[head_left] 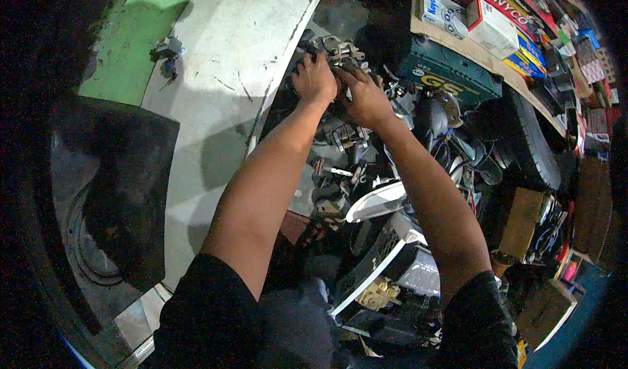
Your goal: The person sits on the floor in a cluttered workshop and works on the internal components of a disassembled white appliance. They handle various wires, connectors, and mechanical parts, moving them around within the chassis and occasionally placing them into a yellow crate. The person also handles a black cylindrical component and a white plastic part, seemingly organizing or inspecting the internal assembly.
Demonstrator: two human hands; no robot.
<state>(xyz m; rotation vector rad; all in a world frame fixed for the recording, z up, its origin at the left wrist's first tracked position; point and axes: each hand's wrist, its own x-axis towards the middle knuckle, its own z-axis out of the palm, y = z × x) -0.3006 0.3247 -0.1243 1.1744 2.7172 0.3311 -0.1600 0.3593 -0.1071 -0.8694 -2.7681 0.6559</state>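
Both my arms reach forward over a heap of greasy metal machine parts (343,135). My left hand (315,80) is at the heap's far end, its fingers bent down over a dark metal part that they mostly hide. Close beside it on the right, my right hand (367,99) has its fingers stretched forward and left, resting against the parts. Just beyond the fingertips lies a cluster of grey metal fittings (340,47). What lies beneath both palms cannot be made out.
A long white panel (226,48) runs along the left, near a dark mat-like sheet (124,173). To the right are a dark green battery (451,74), a shelf of boxes (494,32), a tire (533,133) and a cardboard box (521,222). A white plastic crate (379,254) stands nearer me.
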